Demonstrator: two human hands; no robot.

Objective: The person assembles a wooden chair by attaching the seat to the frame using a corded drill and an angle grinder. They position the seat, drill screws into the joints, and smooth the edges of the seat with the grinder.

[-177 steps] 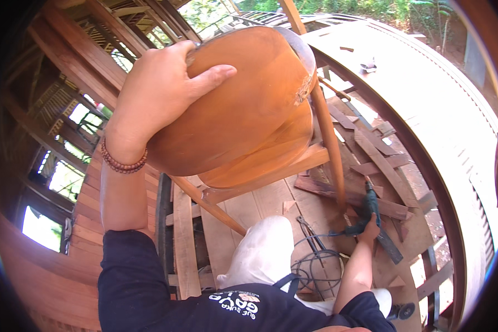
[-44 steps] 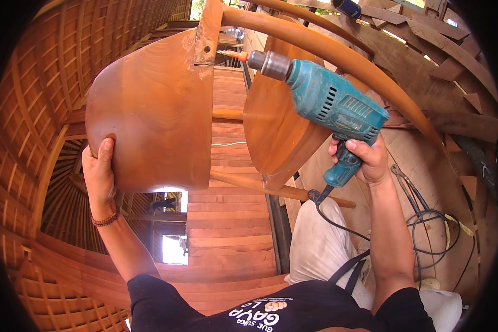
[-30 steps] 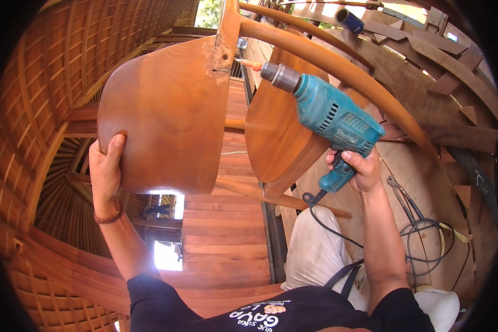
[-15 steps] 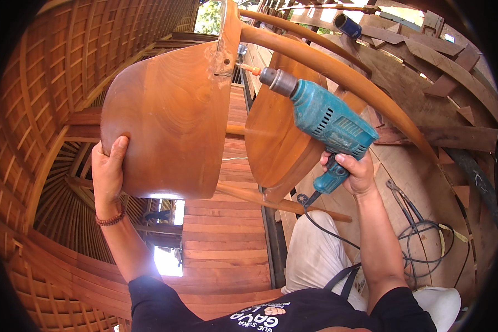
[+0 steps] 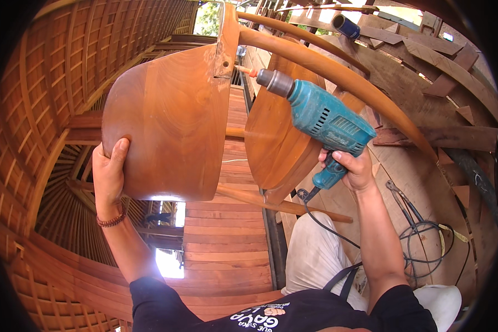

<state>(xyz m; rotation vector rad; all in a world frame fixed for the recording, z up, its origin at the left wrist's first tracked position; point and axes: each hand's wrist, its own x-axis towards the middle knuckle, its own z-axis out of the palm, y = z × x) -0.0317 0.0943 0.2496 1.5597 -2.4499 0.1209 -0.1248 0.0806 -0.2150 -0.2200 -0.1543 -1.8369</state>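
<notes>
My left hand (image 5: 109,169) grips the lower left edge of a broad, curved wooden panel (image 5: 166,122), thumb on its face and fingers hidden behind. The panel joins a wooden upright (image 5: 225,47) that has a small dark hole near its lower end. A teal power drill (image 5: 329,116) is in my right hand (image 5: 353,167), fingers wrapped round its handle. Its orange-collared bit (image 5: 249,72) points at the right side of the upright, close to the hole; whether the tip touches wood I cannot tell. Behind the drill is a second wooden panel (image 5: 276,122).
Long curved wooden rails (image 5: 337,66) run from the upright toward the right. A blue can (image 5: 346,26) lies at the back among wood offcuts (image 5: 442,83). Pliers (image 5: 403,200) and a coiled black cord (image 5: 426,246) rest on the boards at right. The drill's cord passes over my knee (image 5: 315,238).
The drill has shifted very slightly left and down, along with my right hand. My left hand keeps its hold on the panel.
</notes>
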